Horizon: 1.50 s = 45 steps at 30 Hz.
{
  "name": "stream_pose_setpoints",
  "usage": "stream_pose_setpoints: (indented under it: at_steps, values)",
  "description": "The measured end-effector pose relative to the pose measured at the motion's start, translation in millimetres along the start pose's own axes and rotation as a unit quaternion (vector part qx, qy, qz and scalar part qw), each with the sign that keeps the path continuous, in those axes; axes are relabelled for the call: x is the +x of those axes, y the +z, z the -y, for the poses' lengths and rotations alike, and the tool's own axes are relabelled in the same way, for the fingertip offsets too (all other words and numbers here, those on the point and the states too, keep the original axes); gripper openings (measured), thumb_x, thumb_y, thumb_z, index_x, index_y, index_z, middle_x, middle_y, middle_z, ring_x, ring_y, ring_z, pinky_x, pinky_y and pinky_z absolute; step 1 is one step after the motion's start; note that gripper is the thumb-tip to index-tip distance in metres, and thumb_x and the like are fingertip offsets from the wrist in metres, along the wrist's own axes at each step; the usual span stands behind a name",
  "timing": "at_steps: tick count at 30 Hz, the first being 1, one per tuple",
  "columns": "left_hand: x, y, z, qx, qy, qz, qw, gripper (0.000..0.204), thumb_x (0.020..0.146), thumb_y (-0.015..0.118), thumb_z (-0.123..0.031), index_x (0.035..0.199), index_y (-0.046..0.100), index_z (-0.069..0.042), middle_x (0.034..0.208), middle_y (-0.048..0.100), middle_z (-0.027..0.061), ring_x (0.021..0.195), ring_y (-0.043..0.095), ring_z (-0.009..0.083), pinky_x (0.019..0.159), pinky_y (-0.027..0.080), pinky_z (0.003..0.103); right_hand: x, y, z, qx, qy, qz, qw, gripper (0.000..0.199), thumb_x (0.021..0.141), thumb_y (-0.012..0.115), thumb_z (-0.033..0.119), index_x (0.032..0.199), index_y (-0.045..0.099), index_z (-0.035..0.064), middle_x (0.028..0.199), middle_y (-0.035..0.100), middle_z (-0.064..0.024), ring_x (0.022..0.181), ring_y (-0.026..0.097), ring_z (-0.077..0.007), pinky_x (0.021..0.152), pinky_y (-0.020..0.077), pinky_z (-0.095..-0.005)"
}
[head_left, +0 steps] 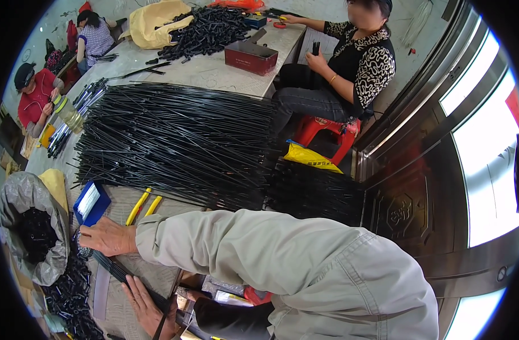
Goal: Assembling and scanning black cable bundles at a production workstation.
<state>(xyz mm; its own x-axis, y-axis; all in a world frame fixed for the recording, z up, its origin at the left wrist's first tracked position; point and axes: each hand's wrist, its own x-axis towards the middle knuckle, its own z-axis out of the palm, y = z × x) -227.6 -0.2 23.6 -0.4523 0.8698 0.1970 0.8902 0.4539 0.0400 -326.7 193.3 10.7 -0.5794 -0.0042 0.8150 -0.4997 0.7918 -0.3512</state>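
A bundle of thin black rods [115,268] lies slanting across the near left of the table. My left hand [143,306] rests along its lower part, fingers stretched out and lying flat. At the bundle's upper end is my right hand [105,236], reaching in from the right in a beige sleeve. Its fingers are curled closed, and what they pinch is hidden. Just beyond it sits a blue tray [103,201] with thin white pieces. Yellow-handled pliers [139,206] lie beside my right wrist.
A large spread of black rods [174,136] covers the table's middle. At left stand a grey sack [60,212] of black parts and a pile of small black pieces [72,294]. A co-worker [356,62] sits across by a dark red box [251,58]; two other people work far left.
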Motion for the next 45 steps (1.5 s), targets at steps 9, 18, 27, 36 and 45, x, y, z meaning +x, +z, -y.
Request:
stream_pose_setpoints:
  at_steps: [9, 18, 27, 36, 45]
  values:
    - [0.3, -1.7, -2.0, -0.003, -0.005, 0.004, 1.0, 0.096, 0.075, 0.05, -0.065, 0.136, 0.027, 0.006, 0.142, 0.026, 0.0224, 0.133, 0.02, 0.0416, 0.105, 0.025, 0.046, -2.7, 6.2, -3.7, -0.001, -0.015, -0.02, 1.0, 0.006, 0.074, 0.056, 0.014, 0.079, 0.057, 0.0105, 0.082, 0.047, -0.0086, 0.067, 0.055, -0.0267, 0.055, 0.0376, -0.0391]
    - [1.4, -6.5, -1.6, -0.003, 0.017, 0.012, 1.0, 0.09, 0.079, 0.051, -0.058, 0.136, 0.026, 0.007, 0.142, 0.025, 0.0229, 0.133, 0.019, 0.0416, 0.106, 0.023, 0.046, -2.8, 7.0, -4.5, 0.005, -0.023, -0.031, 0.999, 0.003, 0.072, 0.057, 0.013, 0.073, 0.059, 0.0115, 0.079, 0.046, -0.009, 0.064, 0.055, -0.0266, 0.053, 0.039, -0.0395]
    - [-2.1, -5.5, -3.5, 0.01, -0.003, 0.024, 1.0, 0.088, 0.08, 0.05, -0.057, 0.136, 0.025, 0.006, 0.142, 0.025, 0.0231, 0.133, 0.019, 0.0416, 0.106, 0.023, 0.045, -3.4, -3.2, 3.1, 0.007, -0.027, -0.034, 0.999, 0.004, 0.072, 0.057, 0.012, 0.075, 0.056, 0.0098, 0.081, 0.048, -0.0091, 0.066, 0.056, -0.0279, 0.053, 0.0399, -0.0402]
    - [1.8, -6.3, -2.8, 0.002, 0.009, 0.004, 1.0, 0.088, 0.08, 0.05, -0.058, 0.136, 0.026, 0.006, 0.142, 0.026, 0.0235, 0.132, 0.021, 0.0424, 0.106, 0.025, 0.046, -0.1, -11.5, 7.4, 0.0, -0.045, -0.009, 0.999, 0.007, 0.072, 0.053, 0.011, 0.08, 0.052, 0.0089, 0.081, 0.048, -0.0091, 0.066, 0.055, -0.0287, 0.052, 0.0391, -0.0426]
    - [-5.0, 0.1, -1.8, -0.007, 0.02, -0.009, 1.0, 0.09, 0.078, 0.053, -0.058, 0.136, 0.027, 0.006, 0.142, 0.026, 0.0241, 0.132, 0.02, 0.0434, 0.105, 0.024, 0.047, -5.6, 0.4, 2.5, -0.011, -0.045, -0.042, 0.998, 0.006, 0.073, 0.053, 0.013, 0.078, 0.053, 0.0097, 0.08, 0.047, -0.0079, 0.063, 0.055, -0.0252, 0.049, 0.041, -0.0381]
